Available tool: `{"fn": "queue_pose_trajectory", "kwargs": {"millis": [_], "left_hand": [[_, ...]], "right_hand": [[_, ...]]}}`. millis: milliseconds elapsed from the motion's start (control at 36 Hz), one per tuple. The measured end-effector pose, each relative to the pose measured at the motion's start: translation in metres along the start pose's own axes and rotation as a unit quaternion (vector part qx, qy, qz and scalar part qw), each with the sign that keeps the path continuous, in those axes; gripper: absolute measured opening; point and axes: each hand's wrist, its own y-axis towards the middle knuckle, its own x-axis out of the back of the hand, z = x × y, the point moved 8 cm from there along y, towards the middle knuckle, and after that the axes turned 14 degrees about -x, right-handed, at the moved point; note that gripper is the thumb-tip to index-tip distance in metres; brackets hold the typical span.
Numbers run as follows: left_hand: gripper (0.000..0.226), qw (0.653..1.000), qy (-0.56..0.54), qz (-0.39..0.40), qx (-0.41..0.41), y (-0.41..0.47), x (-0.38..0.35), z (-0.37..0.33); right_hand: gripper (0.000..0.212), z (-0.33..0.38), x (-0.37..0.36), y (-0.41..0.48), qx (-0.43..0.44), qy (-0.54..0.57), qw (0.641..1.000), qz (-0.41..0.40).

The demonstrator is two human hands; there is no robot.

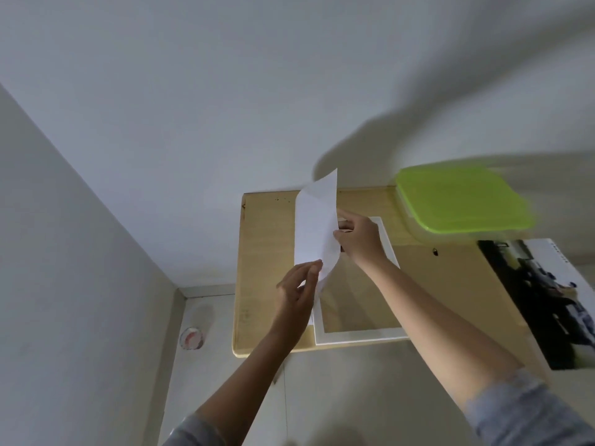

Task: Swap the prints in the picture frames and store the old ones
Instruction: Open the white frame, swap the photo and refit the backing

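Print (315,226), white side showing, is held upright above the frame (360,338) lying on the table (267,239). Fingers of the left hand (297,294) pinch its lower edge, and those of the right hand (360,239) pinch its side edge. It is probably the old sheet, now out of the frame, so the next move calls for carrying it to the box (460,201) without creasing it.

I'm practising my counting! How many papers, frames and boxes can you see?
Papers: 2, the white sheet and the photo print
Frames: 1, the white frame
Boxes: 1, the green-lidded box
Total: 4
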Motion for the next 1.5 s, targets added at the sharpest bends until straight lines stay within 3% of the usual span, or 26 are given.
{"fn": "queue_pose_trajectory", "kwargs": {"millis": [83,194,278,361,556,722,833,917,1111,1278,1500], "left_hand": [[0.027,0.999,-0.02,0.014,0.035,0.0,-0.011,0.01],[0.026,0.99,0.096,0.096,0.036,0.001,-0.029,0.027],[0.042,0.96,0.194,0.199,0.042,-0.005,-0.049,0.052],[0.055,0.922,0.261,0.281,0.051,-0.015,-0.067,0.072],[0.069,0.842,0.378,0.383,0.044,-0.033,-0.099,0.095],[0.096,0.823,0.418,0.382,0.049,-0.035,-0.113,0.103],[0.106,0.81,0.442,0.382,0.051,-0.029,-0.115,0.107],[0.111,0.808,0.448,0.377,0.063,-0.028,-0.113,0.11],[0.1,0.807,0.458,0.365,0.073,-0.025,-0.113,0.109],[0.107,0.802,0.468,0.364,0.07,-0.024,-0.109,0.115],[0.101,0.815,0.461,0.348,0.05,-0.018,-0.1,0.117]], "right_hand": [[0.059,-0.013,0.02,0.006,-0.02,0.013,1.0,-0.02],[0.066,-0.029,0.047,0.008,-0.014,0.027,0.999,-0.037],[0.053,-0.052,0.064,0.009,-0.044,0.016,0.998,-0.044],[0.054,-0.085,0.077,0.017,-0.078,-0.032,0.995,-0.046],[0.066,-0.151,0.098,0.032,-0.16,-0.097,0.982,-0.02],[0.054,-0.17,0.097,0.043,-0.148,-0.118,0.982,-0.004],[0.036,-0.172,0.096,0.051,-0.118,-0.218,0.969,-0.013],[0.036,-0.162,0.09,0.049,-0.076,-0.263,0.962,-0.006],[0.047,-0.153,0.045,0.036,0.04,-0.361,0.93,0.066],[0.052,-0.163,0.024,0.028,0.054,-0.407,0.906,0.103],[0.052,-0.159,0.02,0.034,0.063,-0.398,0.91,0.096]]}}
